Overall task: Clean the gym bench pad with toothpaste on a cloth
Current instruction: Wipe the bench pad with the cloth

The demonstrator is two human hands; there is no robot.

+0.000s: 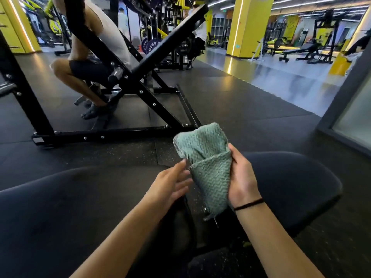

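Observation:
A green waffle-weave cloth [206, 167] is folded into a cone shape and held upright in mid-air. My right hand [243, 177] grips its right side, thumb over the fold. My left hand [170, 183] is beside the cloth's left edge with fingers straight and spread, fingertips just at the fabric. Below my arms lie two black bench pads, one on the left [70, 207] and one on the right [297, 187], with a gap between them. No toothpaste is visible.
A black steel machine frame [124, 109] stands ahead on the rubber floor [241, 109], with a person [86, 63] seated in it. A glass partition [353, 109] rises at the right. Yellow pillars and other gym equipment fill the background.

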